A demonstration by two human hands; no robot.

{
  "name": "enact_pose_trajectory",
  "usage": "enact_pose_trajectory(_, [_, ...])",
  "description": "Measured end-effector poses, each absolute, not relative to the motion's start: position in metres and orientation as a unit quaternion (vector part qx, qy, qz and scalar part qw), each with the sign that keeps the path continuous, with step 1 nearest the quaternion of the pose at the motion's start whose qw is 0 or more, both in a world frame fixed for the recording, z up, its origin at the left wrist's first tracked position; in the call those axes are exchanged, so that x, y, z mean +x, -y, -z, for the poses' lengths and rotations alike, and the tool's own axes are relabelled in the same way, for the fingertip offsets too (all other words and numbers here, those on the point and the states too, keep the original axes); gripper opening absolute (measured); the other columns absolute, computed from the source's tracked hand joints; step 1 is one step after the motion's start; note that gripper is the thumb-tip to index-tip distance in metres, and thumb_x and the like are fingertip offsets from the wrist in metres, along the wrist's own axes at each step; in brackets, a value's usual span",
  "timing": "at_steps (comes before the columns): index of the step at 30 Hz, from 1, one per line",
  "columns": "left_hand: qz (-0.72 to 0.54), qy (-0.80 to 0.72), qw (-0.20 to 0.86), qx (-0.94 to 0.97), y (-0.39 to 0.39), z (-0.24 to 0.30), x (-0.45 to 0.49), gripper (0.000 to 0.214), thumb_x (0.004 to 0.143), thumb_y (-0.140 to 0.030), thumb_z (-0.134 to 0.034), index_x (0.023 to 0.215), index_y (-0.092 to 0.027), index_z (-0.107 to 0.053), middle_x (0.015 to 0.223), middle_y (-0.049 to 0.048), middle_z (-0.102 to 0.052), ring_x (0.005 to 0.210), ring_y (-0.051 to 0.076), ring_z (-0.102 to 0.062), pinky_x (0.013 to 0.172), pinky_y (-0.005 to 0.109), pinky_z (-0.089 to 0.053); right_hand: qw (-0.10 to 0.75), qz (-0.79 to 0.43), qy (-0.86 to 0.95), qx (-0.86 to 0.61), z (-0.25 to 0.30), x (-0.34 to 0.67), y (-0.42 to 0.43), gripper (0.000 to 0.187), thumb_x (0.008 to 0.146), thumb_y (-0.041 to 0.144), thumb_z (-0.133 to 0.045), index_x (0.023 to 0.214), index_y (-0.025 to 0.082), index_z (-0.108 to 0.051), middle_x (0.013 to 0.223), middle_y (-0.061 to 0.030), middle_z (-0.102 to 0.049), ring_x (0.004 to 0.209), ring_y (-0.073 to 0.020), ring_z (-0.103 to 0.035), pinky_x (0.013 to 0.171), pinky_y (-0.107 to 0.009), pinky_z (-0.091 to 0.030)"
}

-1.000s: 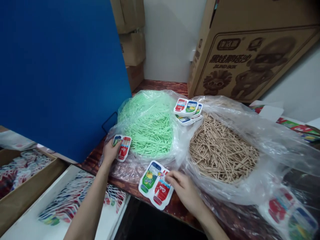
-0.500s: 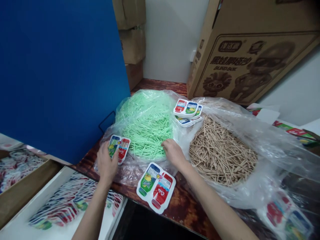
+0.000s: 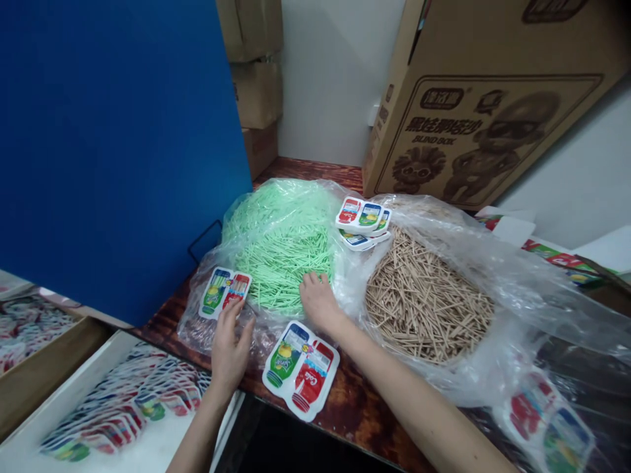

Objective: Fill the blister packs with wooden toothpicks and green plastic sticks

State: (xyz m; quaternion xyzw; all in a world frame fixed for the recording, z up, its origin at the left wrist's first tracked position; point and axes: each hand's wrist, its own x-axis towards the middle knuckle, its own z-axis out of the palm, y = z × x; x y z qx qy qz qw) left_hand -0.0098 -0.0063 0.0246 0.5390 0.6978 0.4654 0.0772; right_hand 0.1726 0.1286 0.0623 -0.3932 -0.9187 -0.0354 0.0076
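My right hand rests on the near edge of a pile of green sticks in an opened clear plastic bag, fingers curled down into the sticks. My left hand lies on the crumpled bag, fingers stretched flat, just below a small bottle-print card that it no longer holds. A larger card printed with a green and a red bottle lies on the table edge between my forearms. A second bag holds brown wooden sticks.
A stack of small printed cards sits between the two bags. A blue panel stands at left. A big cardboard box leans at the back right. Trays of printed cards sit low left; more cards lie lower right.
My left hand let go of the small card and slid down toward me. My right hand left the large card, reached into the green sticks and shifted slightly left.
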Motion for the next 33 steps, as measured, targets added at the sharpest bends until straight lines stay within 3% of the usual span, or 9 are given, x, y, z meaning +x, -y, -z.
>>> enact_pose_trajectory(3, [-0.472, -0.685, 0.120, 0.542, 0.007, -0.027, -0.002, 0.031, 0.089, -0.035, -0.052, 0.115, -0.020, -0.058, 0.125, 0.0127, -0.058, 0.118, 0.027, -0.055, 0.093, 0.043, -0.050, 0.000, 0.020, 0.916, -0.401, -0.060, 0.171, -0.120, 0.026, 0.088, 0.008, -0.043, 0.104, 0.008, -0.063, 0.108, -0.0207, -0.059, 0.105, -0.0316, -0.048, 0.095, -0.046, -0.031])
enact_pose_trajectory(9, [-0.480, -0.683, 0.178, 0.520, 0.015, -0.029, -0.001, 0.028, 0.086, -0.038, -0.054, 0.105, -0.020, -0.064, 0.114, 0.0103, -0.065, 0.106, 0.025, -0.062, 0.088, 0.039, -0.052, 0.037, -0.143, 0.883, -0.445, -0.065, 0.187, -0.138, 0.017, 0.089, 0.010, -0.046, 0.097, 0.013, -0.061, 0.108, -0.0165, -0.063, 0.107, -0.0276, -0.053, 0.094, -0.041, -0.032])
enact_pose_trajectory(13, [-0.476, -0.689, 0.189, 0.513, 0.017, -0.030, -0.003, 0.027, 0.084, -0.040, -0.056, 0.101, -0.021, -0.066, 0.104, 0.0087, -0.068, 0.099, 0.025, -0.064, 0.088, 0.040, -0.052, 0.078, -0.255, 0.837, -0.478, -0.073, 0.194, -0.170, 0.003, 0.088, 0.018, -0.054, 0.085, 0.018, -0.055, 0.086, -0.0060, -0.067, 0.086, -0.0211, -0.061, 0.077, -0.030, -0.040])
enact_pose_trajectory(18, [-0.478, -0.684, 0.190, 0.517, 0.015, -0.034, 0.002, 0.027, 0.082, -0.040, -0.057, 0.098, -0.021, -0.068, 0.101, 0.0085, -0.070, 0.097, 0.025, -0.065, 0.090, 0.041, -0.051, 0.171, -0.429, 0.737, -0.494, -0.082, 0.196, -0.194, 0.016, 0.086, 0.010, -0.049, 0.074, 0.020, -0.046, 0.067, 0.0021, -0.062, 0.063, -0.0124, -0.059, 0.061, -0.022, -0.043])
enact_pose_trajectory(22, [-0.482, -0.676, 0.205, 0.519, 0.013, -0.035, 0.006, 0.027, 0.082, -0.040, -0.057, 0.094, -0.020, -0.069, 0.098, 0.0087, -0.070, 0.092, 0.025, -0.066, 0.086, 0.040, -0.052, 0.232, -0.548, 0.643, -0.482, -0.085, 0.196, -0.197, 0.015, 0.087, 0.012, -0.048, 0.075, 0.020, -0.044, 0.061, 0.0044, -0.059, 0.050, -0.0087, -0.053, 0.051, -0.019, -0.043])
enact_pose_trajectory(27, [-0.476, -0.669, 0.226, 0.525, 0.013, -0.031, 0.010, 0.027, 0.082, -0.039, -0.058, 0.095, -0.019, -0.069, 0.097, 0.0087, -0.070, 0.093, 0.025, -0.066, 0.086, 0.040, -0.052, 0.260, -0.635, 0.541, -0.486, -0.084, 0.196, -0.204, 0.016, 0.089, 0.015, -0.050, 0.073, 0.017, -0.048, 0.051, 0.0063, -0.049, 0.039, -0.0064, -0.040, 0.040, -0.017, -0.035])
enact_pose_trajectory(33, [-0.481, -0.667, 0.248, 0.511, 0.012, -0.030, 0.014, 0.027, 0.080, -0.040, -0.059, 0.092, -0.019, -0.070, 0.097, 0.0090, -0.071, 0.094, 0.026, -0.066, 0.087, 0.041, -0.052, 0.254, -0.693, 0.478, -0.476, -0.087, 0.199, -0.208, 0.010, 0.085, 0.007, -0.053, 0.078, 0.014, -0.053, 0.056, 0.0020, -0.056, 0.044, -0.0075, -0.048, 0.042, -0.017, -0.041])
